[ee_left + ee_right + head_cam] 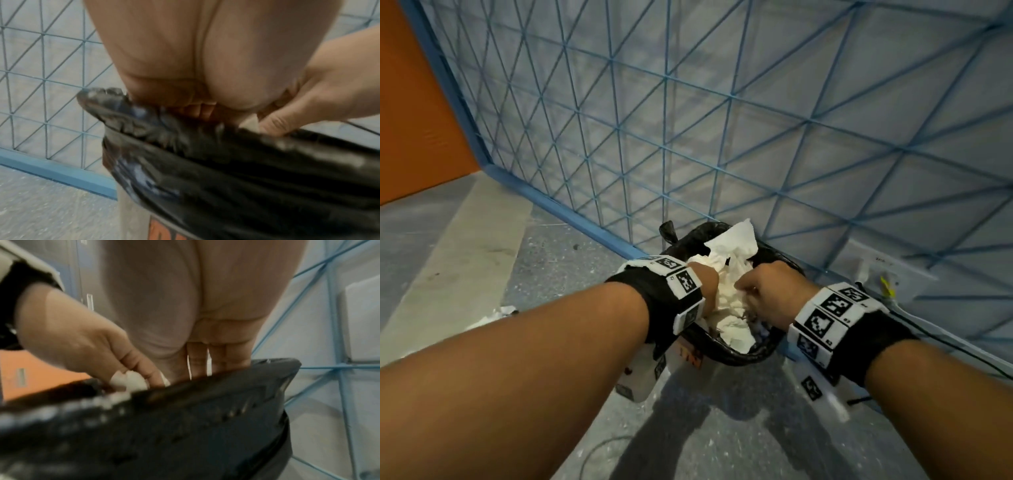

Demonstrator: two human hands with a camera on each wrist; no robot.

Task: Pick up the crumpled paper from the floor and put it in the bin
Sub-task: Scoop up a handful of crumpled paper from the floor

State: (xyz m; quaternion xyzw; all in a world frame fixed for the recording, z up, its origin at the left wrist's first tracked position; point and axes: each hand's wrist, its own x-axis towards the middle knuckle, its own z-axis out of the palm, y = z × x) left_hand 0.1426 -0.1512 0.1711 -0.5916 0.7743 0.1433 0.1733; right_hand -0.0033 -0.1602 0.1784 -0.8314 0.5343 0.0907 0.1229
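Note:
A big wad of white crumpled paper (729, 305) sits in the mouth of the bin (753, 354), which is lined with a black bag; one sheet sticks up above the far rim. My left hand (707, 287) grips the wad's left side, its fingers curled on a white piece (123, 381) in the right wrist view. From the right, my right hand (762, 291) digs into the paper, its fingertips hidden below the bag's rim (185, 402). In the left wrist view the left hand's (197, 110) fingers curl just above the bag (246, 178).
A blue wire-mesh panel (722, 120) stands right behind the bin, with an orange wall (414, 120) to the left. More white paper (496, 313) lies on the grey floor at left. A white box with cables (876, 270) sits at the panel's foot on the right.

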